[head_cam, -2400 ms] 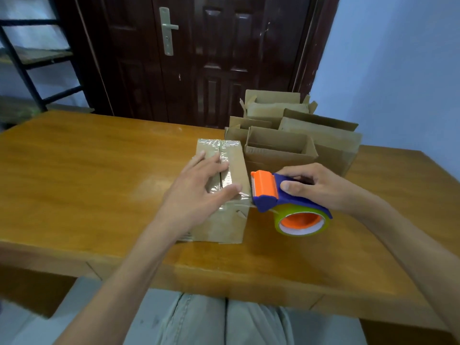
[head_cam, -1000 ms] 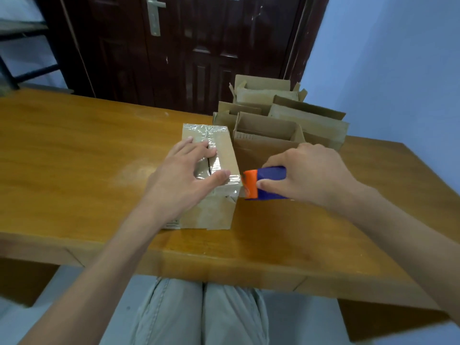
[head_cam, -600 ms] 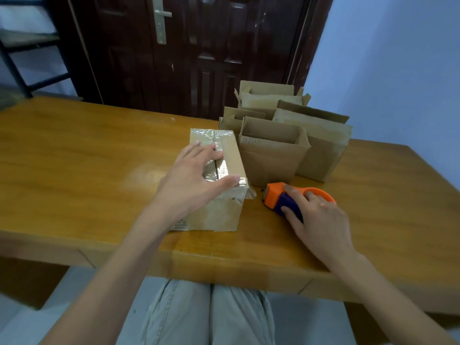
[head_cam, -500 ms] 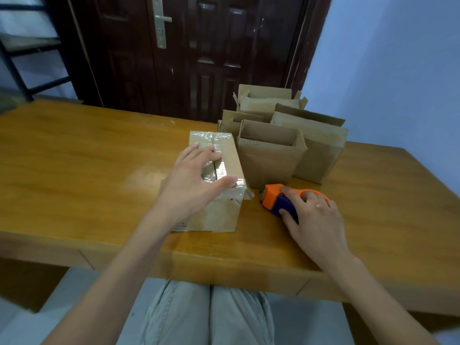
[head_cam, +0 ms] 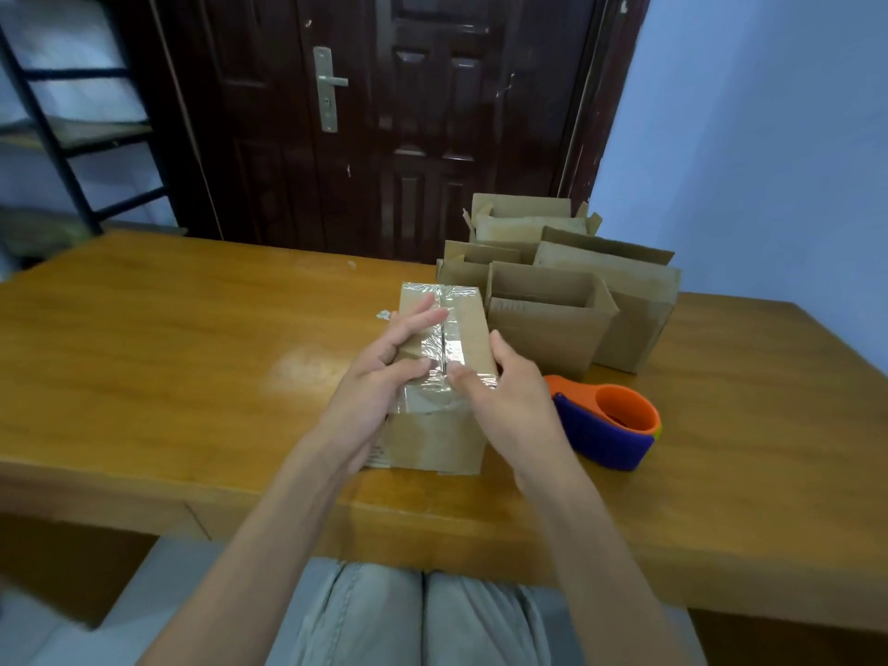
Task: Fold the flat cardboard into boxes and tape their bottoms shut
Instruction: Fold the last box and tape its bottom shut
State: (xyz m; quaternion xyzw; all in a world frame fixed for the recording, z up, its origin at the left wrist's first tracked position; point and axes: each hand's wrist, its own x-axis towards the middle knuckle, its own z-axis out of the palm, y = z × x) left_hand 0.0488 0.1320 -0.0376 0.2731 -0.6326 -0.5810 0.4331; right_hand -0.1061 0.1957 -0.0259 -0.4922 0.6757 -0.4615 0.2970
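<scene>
Box in work: I see a cardboard box (head_cam: 439,401) standing bottom-up near the front edge of the wooden table (head_cam: 144,367), a strip of clear tape (head_cam: 444,338) running down its top seam and over the near edge.
Left hand: my left hand (head_cam: 379,377) lies on the left half of the box top, fingers straight and flat on the tape, thumb along the near edge; it grips nothing.
Right hand: my right hand (head_cam: 504,401) is at the box's near right corner, thumb up against the right side, fingers laid on the tape end at the near edge. They press rather than curl round anything.
Box relative to hands: the box sits between and under both hands, touching each.
Tape dispenser: the orange and blue tape dispenser (head_cam: 608,425) lies on the table just right of my right hand, apart from it.
Finished boxes: open-topped boxes (head_cam: 552,324) stand clustered behind, just beside the taped one.
</scene>
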